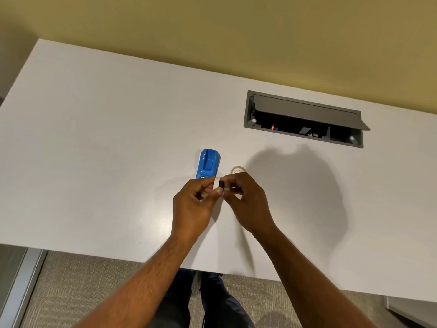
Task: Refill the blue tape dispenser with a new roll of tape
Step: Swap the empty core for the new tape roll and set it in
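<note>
The blue tape dispenser (208, 163) lies on the white table (94, 150), its roll bay showing no roll. Just right of it rests a whitish tape roll (237, 170), flat on the table. My left hand (195, 205) and my right hand (247, 202) meet above the table, close in front of the dispenser. Between their fingertips they pinch a small white ring (216, 183) with a black hub (221, 184) in it. Fingers cover much of both parts, so which hand grips which part is unclear.
A grey cable box (305, 119) with its lid flipped open is set into the table at the back right. The table's near edge runs below my forearms, with carpet and my legs beneath. A yellow wall stands behind the table.
</note>
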